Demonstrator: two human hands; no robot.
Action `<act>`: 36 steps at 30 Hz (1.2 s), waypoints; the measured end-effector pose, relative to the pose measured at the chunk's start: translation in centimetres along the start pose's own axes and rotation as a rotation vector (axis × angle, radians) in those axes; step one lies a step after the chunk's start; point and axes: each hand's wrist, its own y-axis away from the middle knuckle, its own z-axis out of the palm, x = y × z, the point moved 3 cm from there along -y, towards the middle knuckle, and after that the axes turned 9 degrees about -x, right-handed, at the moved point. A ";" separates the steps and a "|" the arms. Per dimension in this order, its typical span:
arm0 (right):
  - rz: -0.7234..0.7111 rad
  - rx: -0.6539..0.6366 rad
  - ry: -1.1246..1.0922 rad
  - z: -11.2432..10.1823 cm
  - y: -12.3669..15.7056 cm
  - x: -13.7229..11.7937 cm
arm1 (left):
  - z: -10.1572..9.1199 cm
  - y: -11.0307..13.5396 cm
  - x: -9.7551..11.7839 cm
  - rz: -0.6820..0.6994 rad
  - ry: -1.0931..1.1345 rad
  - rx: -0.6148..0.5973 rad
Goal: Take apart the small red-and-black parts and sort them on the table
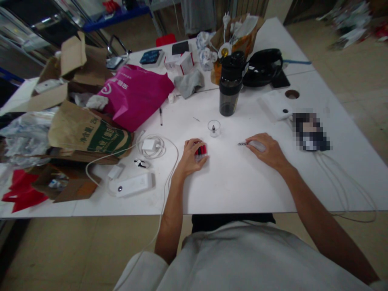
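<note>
My left hand (194,155) is closed around a small clear case with red and black pieces (201,150) inside, resting on the white table (224,182). Between thumb and fingers of my right hand (268,150) is a slim black-and-white patterned stick (242,144); its other end is hidden by the hand. A whitish patch shows beside the palm, too blurred to name. Beyond and between both hands stands a small clear cup (214,128) with a small dark pointed piece (213,129) in it.
Behind the cup stands a dark drinking bottle (230,85). On the left lie a white power bank (135,185), a coiled cable with charger (150,145), a pink bag (136,93) and cardboard boxes (65,184). A phone-like object (311,135) with a cable lies right.
</note>
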 end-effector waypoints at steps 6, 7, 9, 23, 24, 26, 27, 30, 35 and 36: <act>-0.025 0.005 0.017 0.0 -0.1 0.0 | -0.1 0.0 0.2 -0.003 -0.003 -0.019; -0.026 0.003 0.017 0.0 -0.1 0.0 | -0.1 0.0 0.2 -0.011 -0.005 -0.026; -0.022 0.000 0.017 0.0 -0.1 -0.1 | -0.1 0.0 0.1 -0.025 -0.006 -0.034; -0.017 -0.009 0.002 0.1 -0.1 0.1 | -0.1 0.0 0.1 -0.011 -0.010 -0.029; -0.018 -0.009 -0.002 0.1 -0.1 0.0 | -0.1 0.0 0.2 -0.011 -0.009 -0.027; -0.016 -0.005 -0.010 0.0 -0.2 -0.2 | -0.2 0.1 0.2 -0.011 -0.011 -0.026; -0.013 -0.002 -0.014 0.0 -0.2 -0.3 | -0.2 0.1 0.2 -0.010 -0.011 -0.023; 0.006 0.014 -0.031 -0.2 -0.2 -0.6 | -0.2 0.1 0.2 0.007 -0.006 -0.019; 0.016 0.076 -0.051 -0.9 0.2 -1.2 | -0.2 0.0 0.2 0.018 0.013 -0.005; 0.013 0.092 -0.049 -1.1 0.1 -1.4 | -0.2 0.1 0.2 0.019 0.020 -0.001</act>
